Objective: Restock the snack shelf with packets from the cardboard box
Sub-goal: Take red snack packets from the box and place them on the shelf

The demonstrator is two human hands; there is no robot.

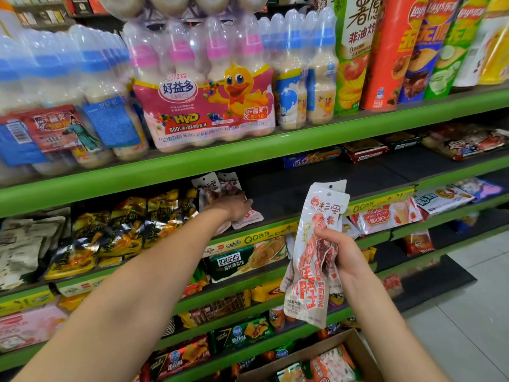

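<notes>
— What crowds the shelf (275, 146) around the hands?

— Black-and-yellow snack bags (121, 230) lie just left of the left hand (234, 206); wrapped bottle packs (203, 86) stand on the green shelf above; crisp tubes (391, 51) stand to their right; biscuit packs (245, 260) fill the row below.

— And the grips?

— The left hand reaches into the second shelf, its fingers curled round white packets (217, 186) at the dark shelf bed; the right hand (340, 255) clamps a bunch of white-and-red packets (314, 260) upright in front of the shelves.

— The box?

— The cardboard box (325, 351) sits at the lower edge, more packets inside; pale floor tiles (468, 312) run to the right.
</notes>
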